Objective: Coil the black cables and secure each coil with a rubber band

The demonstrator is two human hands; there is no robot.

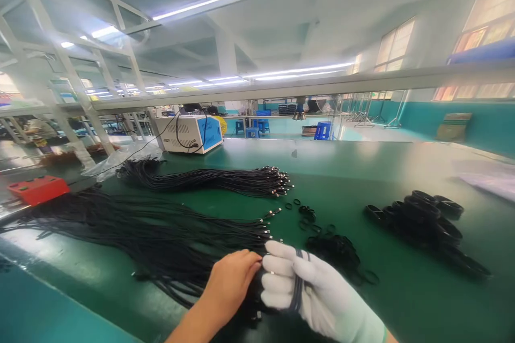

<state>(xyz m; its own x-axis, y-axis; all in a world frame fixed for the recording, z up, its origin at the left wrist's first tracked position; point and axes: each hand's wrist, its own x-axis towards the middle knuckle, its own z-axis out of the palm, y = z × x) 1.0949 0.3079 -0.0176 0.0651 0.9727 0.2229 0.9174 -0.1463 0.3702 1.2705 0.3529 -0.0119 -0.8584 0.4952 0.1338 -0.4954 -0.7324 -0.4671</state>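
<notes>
My left hand (231,281) is bare, its fingers pinched together beside the gloved fingertips; the black cable there is mostly hidden. My right hand (317,289) wears a white glove and is curled, with a black cable (298,292) looped around its fingers and under the thumb. A wide spread of loose black cables (161,236) with metal plugs lies beneath and left of my hands. Just beyond my right hand lie a heap of thin black bands (338,251) and a few loose black rings (308,213).
Farther back lies a straight bundle of black cables (209,179). Coiled black cables (422,225) are piled on the right of the green table (362,171). A white and blue machine (193,134) stands at the back, a red box (39,189) at the left.
</notes>
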